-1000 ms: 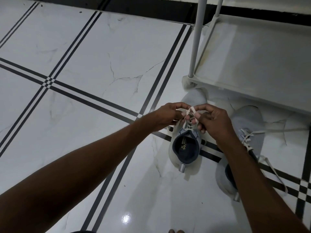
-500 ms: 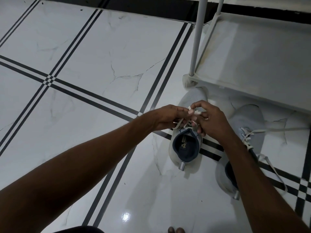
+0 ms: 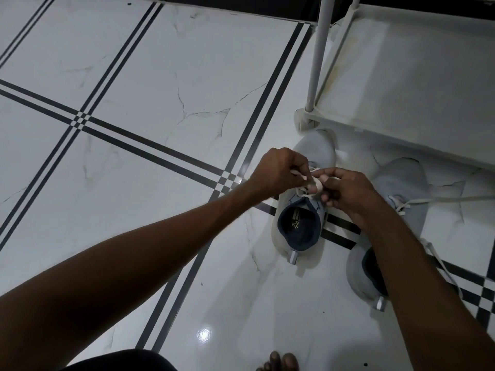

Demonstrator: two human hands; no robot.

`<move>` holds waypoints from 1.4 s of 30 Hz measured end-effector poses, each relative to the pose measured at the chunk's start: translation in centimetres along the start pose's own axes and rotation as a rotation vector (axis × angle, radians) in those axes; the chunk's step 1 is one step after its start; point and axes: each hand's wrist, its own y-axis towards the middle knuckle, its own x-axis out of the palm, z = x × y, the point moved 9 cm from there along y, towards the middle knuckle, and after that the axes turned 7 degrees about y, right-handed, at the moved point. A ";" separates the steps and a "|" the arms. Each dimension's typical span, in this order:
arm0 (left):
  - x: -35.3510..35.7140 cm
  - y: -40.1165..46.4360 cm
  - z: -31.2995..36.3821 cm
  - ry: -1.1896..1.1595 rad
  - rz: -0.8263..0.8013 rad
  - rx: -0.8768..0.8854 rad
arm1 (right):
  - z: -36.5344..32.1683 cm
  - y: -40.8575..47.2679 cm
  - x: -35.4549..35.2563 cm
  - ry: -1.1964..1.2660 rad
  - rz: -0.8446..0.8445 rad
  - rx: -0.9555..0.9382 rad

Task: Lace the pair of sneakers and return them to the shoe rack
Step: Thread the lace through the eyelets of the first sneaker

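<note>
Two light grey sneakers stand on the white tiled floor, toes toward the shoe rack. Over the left sneaker (image 3: 301, 228), with its dark blue lining showing, both hands work the white lace (image 3: 308, 187). My left hand (image 3: 278, 170) pinches one strand of the lace. My right hand (image 3: 345, 191) holds another part of the same lace, fingertips almost touching the left hand. The right sneaker (image 3: 401, 183) lies partly under my right forearm, its white lace loose and trailing right across the floor.
A white shoe rack (image 3: 401, 76) stands at upper right, its lowest shelf bare and a white upright post (image 3: 317, 54) at its near left corner. The floor has black stripe lines. My bare toes (image 3: 281, 361) show at the bottom edge.
Both hands stayed over the left sneaker's tongue. The raised lace loop came down, and the fingers have shifted along the lace, now pinching it lower between the two hands.
</note>
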 end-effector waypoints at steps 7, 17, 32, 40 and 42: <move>0.8 -0.7 -0.3 -0.117 0.144 -0.095 | 0.5 0.3 -0.3 -0.122 0.051 0.021; 2.7 -4.9 -8.1 -0.490 -0.264 -0.464 | 0.6 -0.3 -5.7 -0.526 0.453 -0.170; 5.1 -3.8 -5.4 -1.170 -0.265 -0.625 | 2.6 1.4 -0.1 0.539 0.051 0.136; 6.6 -5.3 -4.5 -1.270 -0.454 -0.604 | 4.0 2.1 0.3 0.785 -0.088 0.291; 6.8 -5.6 -4.4 -1.206 -0.460 -0.569 | 4.1 2.4 0.5 0.781 -0.055 0.316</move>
